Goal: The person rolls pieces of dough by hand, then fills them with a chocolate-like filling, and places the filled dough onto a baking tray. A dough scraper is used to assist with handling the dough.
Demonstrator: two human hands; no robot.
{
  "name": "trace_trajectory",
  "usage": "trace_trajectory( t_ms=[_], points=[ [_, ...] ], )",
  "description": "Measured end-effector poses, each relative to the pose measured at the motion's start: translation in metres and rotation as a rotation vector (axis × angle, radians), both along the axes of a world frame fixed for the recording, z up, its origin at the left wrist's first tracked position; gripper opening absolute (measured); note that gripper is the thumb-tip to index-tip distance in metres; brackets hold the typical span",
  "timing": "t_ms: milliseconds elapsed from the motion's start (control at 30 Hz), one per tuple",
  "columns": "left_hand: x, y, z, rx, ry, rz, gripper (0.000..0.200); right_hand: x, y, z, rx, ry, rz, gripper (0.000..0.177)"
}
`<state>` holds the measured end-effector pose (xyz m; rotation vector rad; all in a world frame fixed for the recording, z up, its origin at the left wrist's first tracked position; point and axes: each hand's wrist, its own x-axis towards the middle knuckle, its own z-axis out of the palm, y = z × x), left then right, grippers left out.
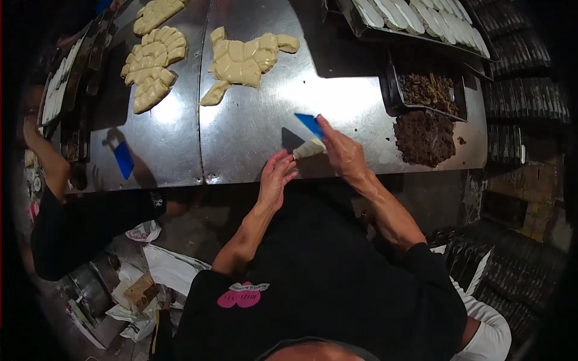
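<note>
My right hand (342,150) is closed on a blue scraper (309,124), held above the metal table near its front edge. Just below the blade lies a small pale piece of dough (309,148). At the left end of that piece is my left hand (278,170), its fingers apart; whether they touch the dough is hard to tell. Farther back on the table sits a large scored sheet of dough (244,59). To the right, a dark brown crumbly mass (424,138) rests beside a metal tray of brown filling (428,93).
More scored dough (153,60) lies at the back left. A second blue scraper (123,160) is near a co-worker's arm (48,153) on the left. Trays of white-wrapped pieces stand at the back right (421,21) and far left (59,87). Dark racked trays (518,96) line the right side.
</note>
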<state>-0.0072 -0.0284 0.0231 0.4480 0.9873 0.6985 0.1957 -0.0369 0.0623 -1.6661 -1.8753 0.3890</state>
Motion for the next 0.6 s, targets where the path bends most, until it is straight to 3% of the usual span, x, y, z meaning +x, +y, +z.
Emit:
trace_trajectory(
  t_ms=[300, 367, 433, 467, 533, 600],
  points=[
    [0.001, 0.001, 0.013, -0.052, -0.019, 0.010, 0.049, 0.028, 0.008, -0.007, -0.001, -0.018, -0.101, 0.055],
    [0.000, 0.004, 0.015, -0.044, -0.026, 0.015, 0.048, 0.045, 0.016, -0.006, -0.273, 0.310, -0.273, 0.052],
    [-0.008, 0.002, 0.018, -0.065, -0.020, 0.037, 0.048, 0.069, 0.027, -0.009, -0.144, 0.490, -0.343, 0.052],
    [-0.009, 0.002, 0.017, -0.061, -0.016, 0.040, 0.048, 0.082, 0.033, -0.006, -0.230, 0.366, -0.356, 0.053],
    [-0.010, -0.001, 0.015, -0.009, 0.035, 0.044, 0.049, 0.083, 0.041, -0.013, -0.040, -0.371, -0.400, 0.055],
    [-0.006, -0.003, 0.005, -0.023, 0.005, 0.053, 0.050, 0.062, 0.034, 0.000, 0.039, -0.401, -0.185, 0.060]
  ],
)
